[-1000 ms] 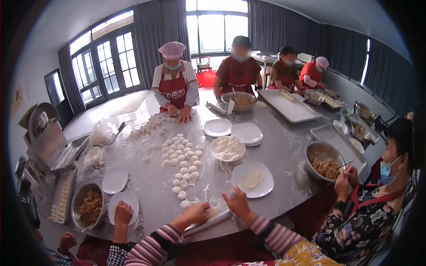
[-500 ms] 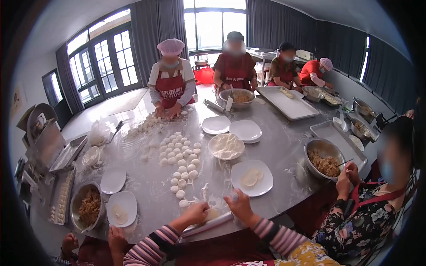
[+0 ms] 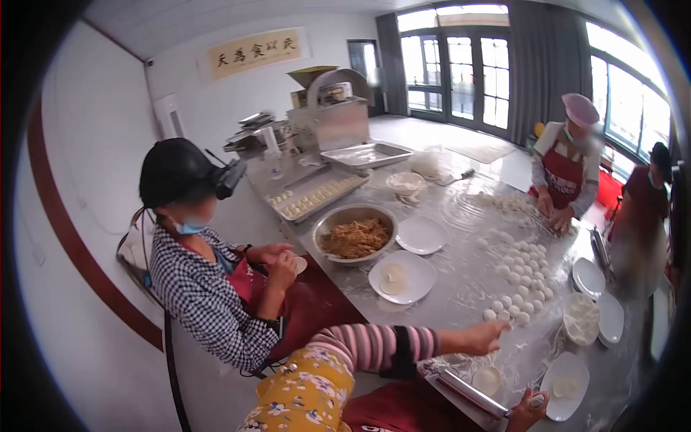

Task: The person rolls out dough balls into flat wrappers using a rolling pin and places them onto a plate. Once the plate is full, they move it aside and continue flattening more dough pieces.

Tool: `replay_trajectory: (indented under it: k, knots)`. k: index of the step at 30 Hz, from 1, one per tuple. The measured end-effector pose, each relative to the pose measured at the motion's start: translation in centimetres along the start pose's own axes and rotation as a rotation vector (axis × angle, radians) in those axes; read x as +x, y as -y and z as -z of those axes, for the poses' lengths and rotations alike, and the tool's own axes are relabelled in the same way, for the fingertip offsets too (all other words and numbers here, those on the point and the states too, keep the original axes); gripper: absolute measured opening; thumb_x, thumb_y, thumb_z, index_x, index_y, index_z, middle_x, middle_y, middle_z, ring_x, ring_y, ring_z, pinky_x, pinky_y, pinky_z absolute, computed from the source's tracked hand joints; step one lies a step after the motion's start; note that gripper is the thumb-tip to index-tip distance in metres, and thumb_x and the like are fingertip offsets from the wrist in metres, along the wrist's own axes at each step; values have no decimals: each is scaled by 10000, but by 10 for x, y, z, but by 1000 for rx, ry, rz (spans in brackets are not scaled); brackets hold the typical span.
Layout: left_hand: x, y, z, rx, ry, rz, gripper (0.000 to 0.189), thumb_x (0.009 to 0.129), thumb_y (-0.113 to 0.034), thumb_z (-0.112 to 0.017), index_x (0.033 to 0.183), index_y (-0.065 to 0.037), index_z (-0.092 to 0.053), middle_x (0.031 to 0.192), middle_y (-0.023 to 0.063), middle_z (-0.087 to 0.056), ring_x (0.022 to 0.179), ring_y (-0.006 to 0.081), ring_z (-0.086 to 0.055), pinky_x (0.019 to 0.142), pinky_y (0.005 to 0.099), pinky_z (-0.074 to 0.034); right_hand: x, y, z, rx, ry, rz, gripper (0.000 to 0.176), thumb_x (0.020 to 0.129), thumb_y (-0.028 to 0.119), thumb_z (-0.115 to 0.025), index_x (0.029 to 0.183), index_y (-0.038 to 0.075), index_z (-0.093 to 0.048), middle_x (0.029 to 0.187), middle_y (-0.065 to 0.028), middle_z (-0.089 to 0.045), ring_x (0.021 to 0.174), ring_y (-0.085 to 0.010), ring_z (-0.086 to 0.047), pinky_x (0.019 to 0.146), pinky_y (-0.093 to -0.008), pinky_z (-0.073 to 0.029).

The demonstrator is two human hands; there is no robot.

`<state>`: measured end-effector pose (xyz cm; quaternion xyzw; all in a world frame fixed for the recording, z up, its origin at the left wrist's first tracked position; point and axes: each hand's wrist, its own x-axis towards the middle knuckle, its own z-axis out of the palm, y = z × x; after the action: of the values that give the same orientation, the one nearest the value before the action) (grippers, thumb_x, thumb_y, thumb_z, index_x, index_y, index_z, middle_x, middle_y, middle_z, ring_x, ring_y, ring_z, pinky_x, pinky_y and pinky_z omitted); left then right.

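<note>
My left hand (image 3: 478, 338), in a striped sleeve, stretches over the floured table just short of the white dough balls (image 3: 524, 268). Its fingers look extended and apart, with nothing visible in them. At the table's front edge my right hand (image 3: 529, 412) is closed round the end handle of a metal rolling pin (image 3: 471, 392). A flat round dough wrapper (image 3: 487, 380) lies on the table beside the pin, between my hands. Right of it, a white square plate (image 3: 565, 407) carries rolled wrappers.
At left, a co-worker in a checked shirt holds a wrapper (image 3: 301, 265). Near them are a steel bowl (image 3: 392, 227) of filling, a plate (image 3: 425, 288) with wrappers and a tray (image 3: 353, 189) of dumplings. Opposite, a person in a pink cap handles dough pieces. A flour bowl (image 3: 580, 331) stands right.
The view has swung left, bringing the checked-shirt co-worker into sight. My left hand has left the wrapper and reaches toward the dough balls. My right hand stays on the rolling pin.
</note>
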<state>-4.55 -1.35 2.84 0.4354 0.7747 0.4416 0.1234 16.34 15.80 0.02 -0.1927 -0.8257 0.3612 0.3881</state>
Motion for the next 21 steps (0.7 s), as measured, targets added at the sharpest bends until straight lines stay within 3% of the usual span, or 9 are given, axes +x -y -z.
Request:
replay_trajectory:
  k: [3, 5, 7, 8, 9, 10, 11, 16, 21]
  knots:
    - [-5, -38, 107, 258, -488, -144, 505, 786, -69, -609, 1248, -38, -410, 1019, 153, -554, 921, 268, -582, 774, 382, -470, 9, -13, -5, -166, -38, 227, 368, 829, 175, -671, 563, 50, -450, 494, -94, -408, 486, -277, -414, 500, -424, -361]
    - [-13, -55, 209, 373, -743, -158, 497, 807, -71, -608, 1258, -57, -401, 892, 80, -576, 788, 136, -590, 638, 258, -482, 1, -11, -1, -28, -8, 72, 382, 806, 182, -698, 563, 37, -442, 499, -94, -404, 493, -296, -404, 497, -425, -353]
    - [-36, -98, 311, 584, -1163, -400, 527, 882, -136, -563, 1330, -33, -306, 818, 70, -586, 725, 111, -556, 610, 233, -465, -4, -25, -7, 38, 30, 70, 336, 795, 198, -712, 609, 21, -495, 520, -94, -443, 502, -286, -436, 504, -412, -379]
    - [-60, -146, 339, 523, -1281, -416, 538, 897, -175, -553, 1334, -13, -285, 864, 80, -596, 733, 115, -562, 633, 246, -476, -1, 3, -2, 44, -33, 26, 216, 795, 193, -713, 710, 35, -593, 556, -99, -480, 519, -269, -474, 518, -380, -420]
    - [-73, -161, 380, 530, -1426, -381, 581, 883, -162, -500, 1369, 15, -234, 844, 138, -580, 740, 213, -601, 644, 336, -495, 0, -3, -7, 66, -13, 30, 216, 795, 193, -713, 710, 35, -593, 556, -99, -480, 519, -269, -474, 518, -380, -420]
    - [-92, -182, 409, 695, -1598, -261, 604, 868, -121, -501, 1376, 21, -206, 843, 148, -580, 744, 229, -601, 667, 343, -491, 0, -19, -9, -67, -35, 148, 185, 798, 198, -710, 758, 46, -613, 572, -100, -491, 534, -259, -493, 535, -369, -438]
    - [-105, -196, 438, 1021, -1783, -405, 620, 848, -81, -505, 1373, 27, -193, 849, 154, -577, 749, 254, -598, 690, 359, -485, -3, -28, -8, -204, -61, 265, 165, 802, 204, -707, 806, 57, -633, 587, -102, -503, 548, -249, -512, 553, -359, -457]
    - [-159, -250, 479, 988, -1764, -506, 641, 816, -56, -501, 1361, 37, -176, 868, 183, -568, 768, 303, -586, 739, 389, -466, 0, 8, -1, -113, -43, 247, 367, 795, 72, -690, 560, 57, -408, 539, -71, -455, 506, -261, -453, 674, -419, -444]
    - [-148, -231, 480, 920, -1879, -382, 441, 823, -67, -447, 1223, 68, -320, 829, 193, -561, 766, 297, -585, 730, 402, -467, 1, -13, -6, -151, -33, 271, 231, 793, 165, -707, 696, 63, -524, 579, -81, -491, 532, -252, -490, 607, -388, -457]
